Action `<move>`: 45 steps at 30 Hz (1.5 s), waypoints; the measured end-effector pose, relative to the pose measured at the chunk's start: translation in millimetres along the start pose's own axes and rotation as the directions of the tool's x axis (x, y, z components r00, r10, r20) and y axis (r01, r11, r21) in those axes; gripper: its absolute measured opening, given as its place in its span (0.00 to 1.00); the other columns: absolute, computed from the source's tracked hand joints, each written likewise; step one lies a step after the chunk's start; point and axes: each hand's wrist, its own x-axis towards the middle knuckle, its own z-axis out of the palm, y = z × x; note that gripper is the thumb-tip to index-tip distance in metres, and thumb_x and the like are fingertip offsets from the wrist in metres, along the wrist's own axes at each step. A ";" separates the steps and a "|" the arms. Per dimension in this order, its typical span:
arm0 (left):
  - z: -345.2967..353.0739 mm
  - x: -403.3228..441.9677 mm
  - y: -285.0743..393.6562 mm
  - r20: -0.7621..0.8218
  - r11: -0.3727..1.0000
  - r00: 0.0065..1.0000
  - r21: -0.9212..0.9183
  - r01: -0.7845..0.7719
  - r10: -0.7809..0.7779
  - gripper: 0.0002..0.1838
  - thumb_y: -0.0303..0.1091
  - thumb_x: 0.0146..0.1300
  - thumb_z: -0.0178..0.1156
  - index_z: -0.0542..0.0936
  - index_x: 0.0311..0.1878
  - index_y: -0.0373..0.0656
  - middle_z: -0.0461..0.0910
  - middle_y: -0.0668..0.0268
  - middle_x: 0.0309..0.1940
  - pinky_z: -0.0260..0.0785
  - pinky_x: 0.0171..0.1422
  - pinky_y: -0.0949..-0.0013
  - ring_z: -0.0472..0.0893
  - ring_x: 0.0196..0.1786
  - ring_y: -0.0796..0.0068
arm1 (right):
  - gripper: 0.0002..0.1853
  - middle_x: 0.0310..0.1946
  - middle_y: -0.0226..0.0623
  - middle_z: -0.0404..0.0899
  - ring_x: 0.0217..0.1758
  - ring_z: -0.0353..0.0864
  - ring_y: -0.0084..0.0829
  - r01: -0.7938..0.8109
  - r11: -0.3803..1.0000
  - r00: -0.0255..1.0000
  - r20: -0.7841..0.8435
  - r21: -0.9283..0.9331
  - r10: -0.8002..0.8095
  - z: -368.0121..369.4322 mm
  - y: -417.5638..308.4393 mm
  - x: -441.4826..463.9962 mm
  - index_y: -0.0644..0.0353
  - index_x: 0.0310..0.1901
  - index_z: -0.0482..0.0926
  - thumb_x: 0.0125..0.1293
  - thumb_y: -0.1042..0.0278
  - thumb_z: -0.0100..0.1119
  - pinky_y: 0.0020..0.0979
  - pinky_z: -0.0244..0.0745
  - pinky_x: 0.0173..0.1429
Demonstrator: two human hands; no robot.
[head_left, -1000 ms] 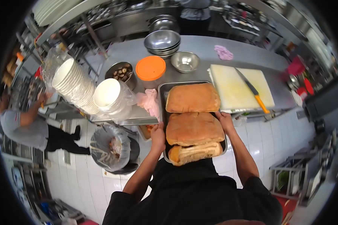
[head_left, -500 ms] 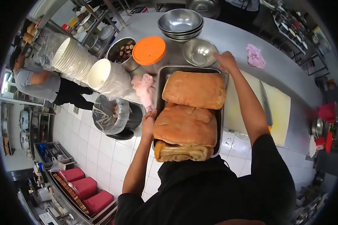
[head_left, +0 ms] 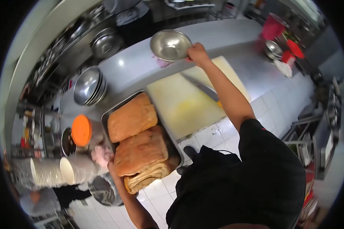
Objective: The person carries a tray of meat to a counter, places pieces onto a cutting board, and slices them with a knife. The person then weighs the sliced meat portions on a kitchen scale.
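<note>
While right fingers (head_left: 193,51) grip the bowl (head_left: 168,44), tray (head_left: 174,153) (left fingers (head_left: 111,164) unclear) slants lengthwise forward-left.

Steel counter (head_left: 225,33) in front of you, curved by lens, bare and shiny along far side. At your left: nested steel bowls (head_left: 88,86) toward far side; orange-lidded tub (head_left: 81,130) nearer you, pot (head_left: 65,144) just beside it, partly hidden. Two stacks of pale tubs (head_left: 57,171) at left end, in clear plastic. Metal tray (head_left: 176,142) juts past edge nearest you. White board (head_left: 168,97) to its right. Pink cloth (head_left: 162,63) beyond board, mostly hidden from you.
</note>
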 end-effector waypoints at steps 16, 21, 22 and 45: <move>-2.3 -8.0 33.2 0.055 0.988 0.994 0.127 0.083 -0.091 0.26 0.50 0.67 0.54 0.75 0.57 0.37 0.79 0.58 0.49 0.72 0.53 0.64 0.79 0.49 0.65 | 0.06 0.26 0.46 0.74 0.20 0.76 0.33 -0.032 0.906 0.674 -0.661 0.422 0.331 -378.8 100.4 -105.5 0.78 0.35 0.70 0.57 0.83 0.49 0.32 0.78 0.23; -49.5 -66.4 33.6 -0.322 0.926 0.922 0.368 -0.087 0.214 0.40 0.64 0.63 0.56 0.68 0.67 0.40 0.74 0.56 0.54 0.68 0.57 0.62 0.76 0.50 0.63 | 0.05 0.22 0.42 0.72 0.15 0.71 0.32 0.051 0.893 0.672 -0.677 0.447 0.301 -425.0 109.0 -28.8 0.76 0.31 0.69 0.57 0.81 0.52 0.34 0.79 0.23; -43.9 -80.3 33.6 -0.381 0.920 0.882 0.369 -0.131 0.278 0.28 0.55 0.67 0.56 0.76 0.57 0.40 0.73 0.68 0.37 0.70 0.45 0.70 0.74 0.40 0.77 | 0.07 0.21 0.40 0.72 0.17 0.73 0.33 0.059 0.906 0.677 -0.684 0.419 0.272 -442.2 111.3 -8.2 0.70 0.29 0.71 0.58 0.74 0.54 0.35 0.78 0.25; 146.7 -140.4 77.9 -0.136 0.503 0.706 0.794 -0.342 0.695 0.30 0.46 0.60 0.67 0.75 0.58 0.35 0.77 0.51 0.53 0.71 0.57 0.63 0.78 0.54 0.59 | 0.19 0.35 0.41 0.81 0.35 0.81 0.34 0.519 0.747 0.702 0.707 -0.417 -0.093 -135.1 43.8 -167.9 0.64 0.48 0.78 0.57 0.66 0.68 0.35 0.76 0.43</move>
